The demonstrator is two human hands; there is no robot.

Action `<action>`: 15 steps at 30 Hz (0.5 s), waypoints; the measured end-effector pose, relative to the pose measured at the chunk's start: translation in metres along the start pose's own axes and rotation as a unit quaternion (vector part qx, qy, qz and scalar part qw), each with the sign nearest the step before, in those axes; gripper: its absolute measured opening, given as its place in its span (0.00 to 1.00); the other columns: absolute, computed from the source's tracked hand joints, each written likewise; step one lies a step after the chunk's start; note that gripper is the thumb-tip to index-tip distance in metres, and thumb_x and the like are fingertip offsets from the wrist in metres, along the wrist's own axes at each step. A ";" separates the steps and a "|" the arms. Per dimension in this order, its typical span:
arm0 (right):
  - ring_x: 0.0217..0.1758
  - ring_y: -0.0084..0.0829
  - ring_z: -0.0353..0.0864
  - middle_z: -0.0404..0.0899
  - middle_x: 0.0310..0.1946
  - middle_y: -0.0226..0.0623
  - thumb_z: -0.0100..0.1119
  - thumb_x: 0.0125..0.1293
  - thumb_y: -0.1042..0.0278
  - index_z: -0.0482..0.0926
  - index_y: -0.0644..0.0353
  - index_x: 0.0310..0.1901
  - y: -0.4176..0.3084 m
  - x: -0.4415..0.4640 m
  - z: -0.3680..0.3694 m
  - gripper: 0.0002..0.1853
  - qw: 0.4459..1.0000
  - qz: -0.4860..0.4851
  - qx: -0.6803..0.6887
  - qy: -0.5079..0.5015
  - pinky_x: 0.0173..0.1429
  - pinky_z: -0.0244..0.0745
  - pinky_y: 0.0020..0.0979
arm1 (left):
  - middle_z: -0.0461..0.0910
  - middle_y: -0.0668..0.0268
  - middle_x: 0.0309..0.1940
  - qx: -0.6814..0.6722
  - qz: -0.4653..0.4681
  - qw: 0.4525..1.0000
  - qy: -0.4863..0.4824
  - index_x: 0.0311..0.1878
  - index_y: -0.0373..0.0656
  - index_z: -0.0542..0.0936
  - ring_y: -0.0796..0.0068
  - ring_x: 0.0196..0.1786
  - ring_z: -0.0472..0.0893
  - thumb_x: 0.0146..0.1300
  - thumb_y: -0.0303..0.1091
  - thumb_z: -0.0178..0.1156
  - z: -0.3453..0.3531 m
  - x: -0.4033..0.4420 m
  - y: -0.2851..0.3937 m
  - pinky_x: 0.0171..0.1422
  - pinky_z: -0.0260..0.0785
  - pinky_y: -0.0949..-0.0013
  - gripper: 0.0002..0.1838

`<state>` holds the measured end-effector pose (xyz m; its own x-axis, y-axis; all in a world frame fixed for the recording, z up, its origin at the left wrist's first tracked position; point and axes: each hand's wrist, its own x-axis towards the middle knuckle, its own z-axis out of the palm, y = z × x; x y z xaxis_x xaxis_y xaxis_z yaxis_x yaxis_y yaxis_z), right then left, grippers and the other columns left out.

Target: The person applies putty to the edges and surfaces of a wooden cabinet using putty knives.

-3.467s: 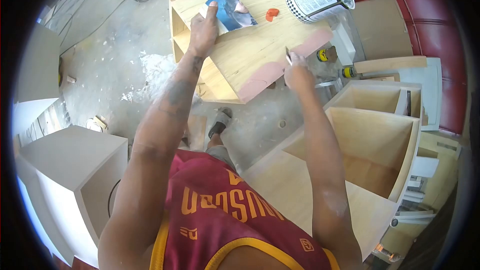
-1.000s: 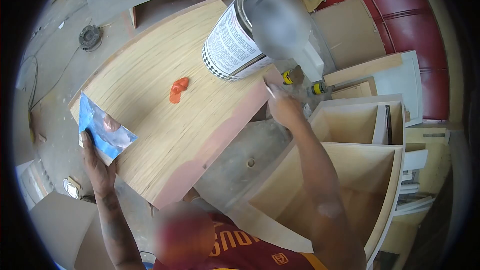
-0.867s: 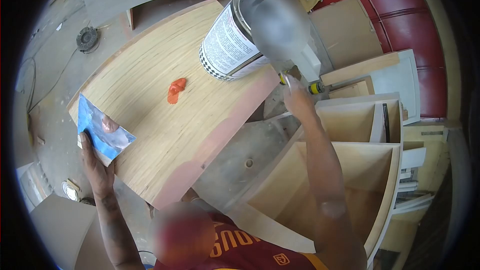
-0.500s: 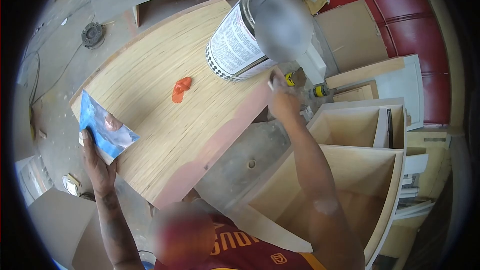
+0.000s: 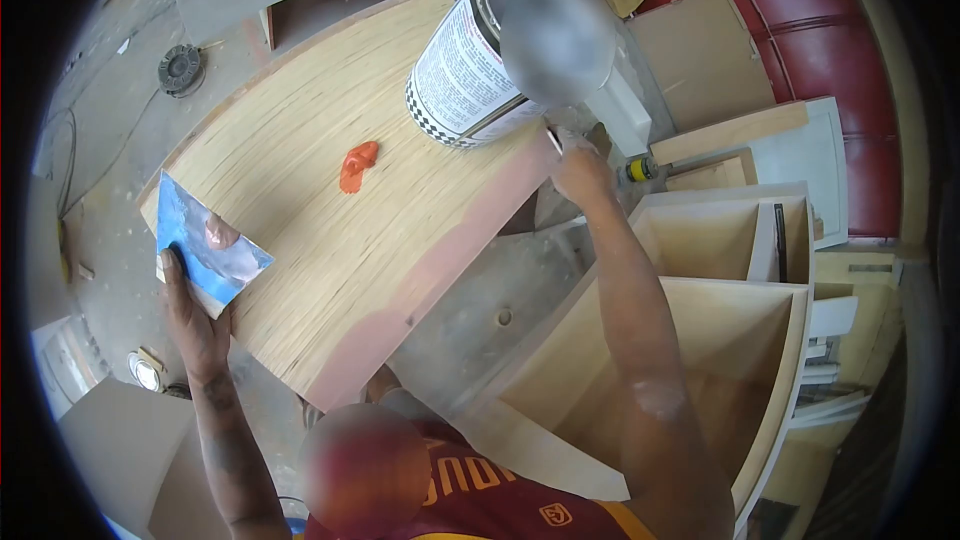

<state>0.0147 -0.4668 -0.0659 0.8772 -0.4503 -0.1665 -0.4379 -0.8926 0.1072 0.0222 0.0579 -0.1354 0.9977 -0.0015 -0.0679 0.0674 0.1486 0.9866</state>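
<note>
My left hand (image 5: 200, 330) grips a small blue-smeared board (image 5: 190, 285), thumb on top, with a lump of pinkish putty (image 5: 220, 232) on it. At the far right edge of a pale wood panel (image 5: 290, 140), my right hand (image 5: 587, 177) is closed around a thin, flat-edged spreader (image 5: 555, 143), mostly hidden by the fingers. Pink filler (image 5: 450, 240) coats the panel's near edge as a smooth strip. An orange-red dab (image 5: 358, 166) sits mid-panel. Beside my right hand stands a large metal can (image 5: 462, 80) with a printed label; its top is partly blurred.
An open wooden cabinet carcass (image 5: 650, 360) stands close under my right arm. Boards (image 5: 720, 60) lean by a red padded surface (image 5: 800, 0) at the right. A dark spool (image 5: 181, 70) with cable lies on the floor at left.
My right hand with the spreader has moved slightly away from me along the panel's edge, near the can. My left hand still holds the board in much the same place. The view has shifted a little.
</note>
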 end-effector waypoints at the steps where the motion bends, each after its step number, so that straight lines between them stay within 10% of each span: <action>1: 0.62 0.51 0.77 0.77 0.62 0.48 0.53 0.67 0.61 0.71 0.55 0.68 -0.005 -0.007 0.002 0.27 1.000 0.004 0.003 0.002 0.67 0.71 0.47 | 0.72 0.59 0.64 -0.067 -0.038 0.997 0.008 0.70 0.35 0.65 0.70 0.64 0.75 0.81 0.51 0.40 0.005 -0.001 0.006 0.68 0.69 0.62 0.29; 15: 0.63 0.47 0.77 0.75 0.61 0.42 0.60 0.65 0.61 0.70 0.53 0.68 -0.133 -0.174 0.005 0.29 0.997 -0.038 0.067 0.002 0.65 0.73 0.45 | 0.78 0.60 0.58 -0.213 -0.109 0.967 -0.090 0.67 0.36 0.69 0.70 0.57 0.80 0.78 0.53 0.48 0.004 0.010 0.015 0.62 0.74 0.63 0.29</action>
<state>-0.0808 -0.2694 -0.0559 0.9096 -0.3813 -0.1649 -0.3920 -0.9192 -0.0373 0.0329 0.0558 -0.1207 0.9481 -0.2454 -0.2024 0.3048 0.5192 0.7984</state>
